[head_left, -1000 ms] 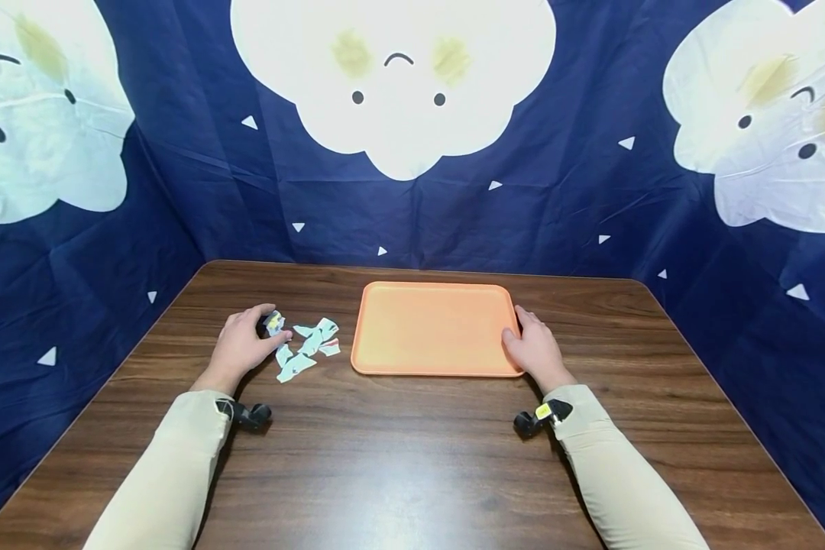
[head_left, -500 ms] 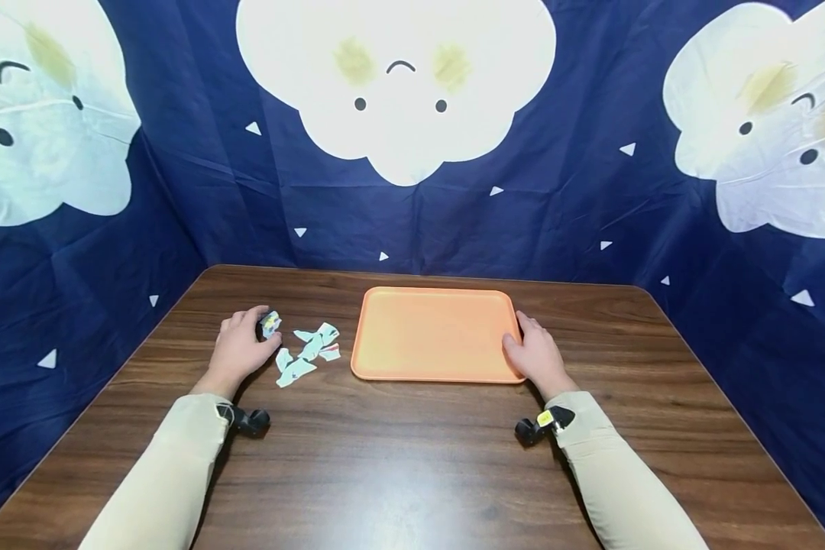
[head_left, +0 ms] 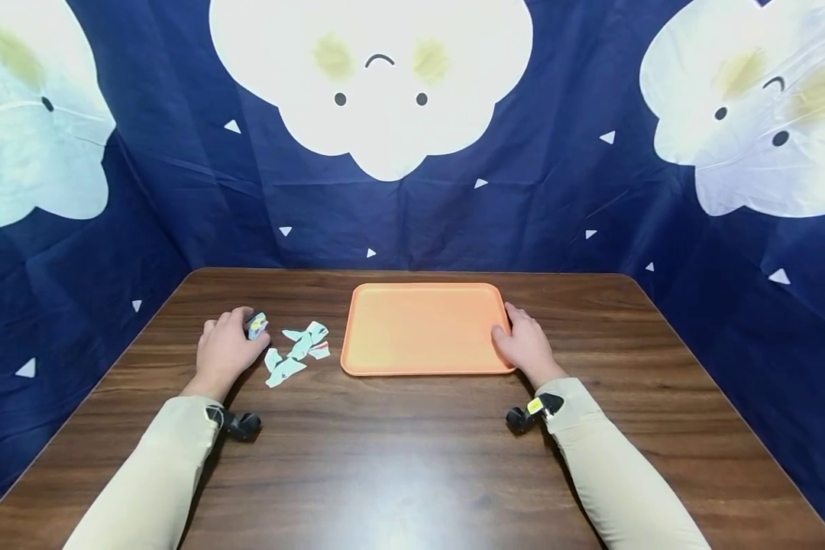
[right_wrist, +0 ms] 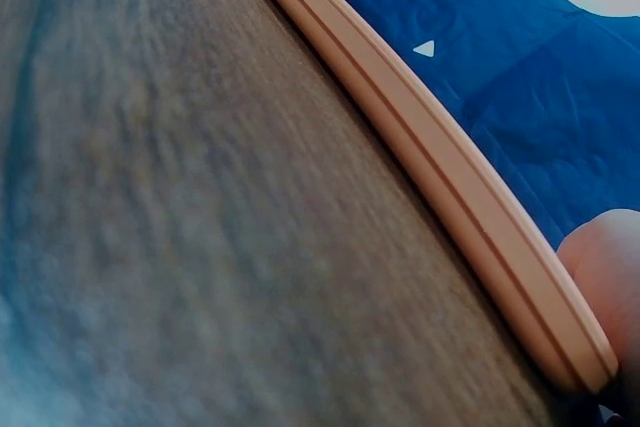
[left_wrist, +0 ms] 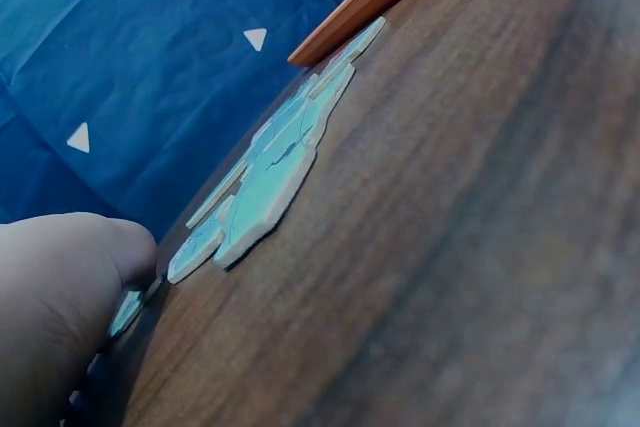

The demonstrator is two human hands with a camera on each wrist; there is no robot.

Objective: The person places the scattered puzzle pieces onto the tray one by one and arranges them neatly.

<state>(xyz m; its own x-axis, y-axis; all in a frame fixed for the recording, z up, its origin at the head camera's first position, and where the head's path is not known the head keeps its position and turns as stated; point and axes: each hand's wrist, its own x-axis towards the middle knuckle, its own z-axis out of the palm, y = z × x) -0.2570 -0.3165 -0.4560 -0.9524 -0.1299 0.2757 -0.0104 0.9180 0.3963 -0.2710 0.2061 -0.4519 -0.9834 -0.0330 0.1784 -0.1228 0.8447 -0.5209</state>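
On the left of the table, my left hand (head_left: 225,351) has its thumb and fingers curled about a few small blue and yellow flat puzzle pieces (head_left: 257,326). In the left wrist view the thumb (left_wrist: 110,247) hides most of them. Just right of this hand lie several loose pale-blue puzzle pieces (head_left: 297,350), irregular in outline and flat on the wood, one with a red stripe. My right hand (head_left: 528,347) grips the right rim of an orange tray (head_left: 422,328), thumb over the edge and fingers along the outside. Nothing lies in the tray.
The brown wooden table (head_left: 385,435) reaches back to a dark blue cloth (head_left: 440,221) printed with white clouds, which also closes off both sides. A small black camera (head_left: 244,426) is strapped to each wrist, over the pale sleeves.
My left hand has drawn its puzzle pieces slightly left, widening the gap to the loose ones. My right hand keeps its hold on the tray. The head view has shifted a little.
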